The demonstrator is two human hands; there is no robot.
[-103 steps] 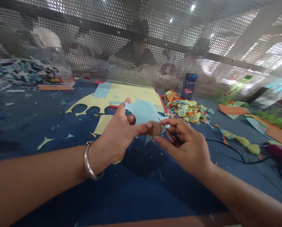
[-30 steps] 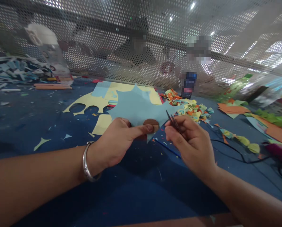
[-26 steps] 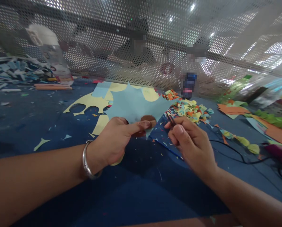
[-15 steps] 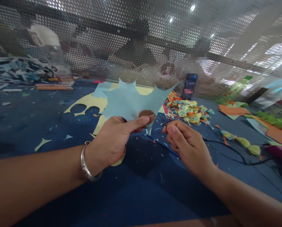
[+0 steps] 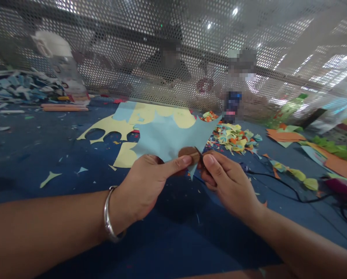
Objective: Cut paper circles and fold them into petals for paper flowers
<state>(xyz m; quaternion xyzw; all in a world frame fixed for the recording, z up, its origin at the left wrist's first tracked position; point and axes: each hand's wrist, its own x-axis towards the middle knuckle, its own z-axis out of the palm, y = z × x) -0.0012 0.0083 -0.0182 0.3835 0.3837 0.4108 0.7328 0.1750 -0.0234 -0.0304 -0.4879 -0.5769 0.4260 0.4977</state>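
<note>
My left hand point(image 5: 144, 182), with a silver bangle at its wrist, is closed on a sheet of light blue paper point(image 5: 167, 135) with scalloped, pointed edges. Under its thumb a round brown disc point(image 5: 186, 153) lies against the paper. My right hand point(image 5: 227, 176) is closed around small scissors point(image 5: 199, 152); only their thin dark blades show, the handles being hidden in my fingers. The blades are at the right edge of the disc, beside a downward-pointing tip of the paper.
Yellow paper with round cutouts point(image 5: 119, 126) lies behind my left hand. Beyond my right hand is a heap of small coloured paper pieces point(image 5: 234, 137). A black cable point(image 5: 289, 190) runs to the right. A bottle point(image 5: 64, 68) stands before the perforated screen point(image 5: 112, 66); people sit behind it.
The paper and disc in my left hand have moved right and slightly down. The scissors in my right hand have come from apart to the disc's edge.
</note>
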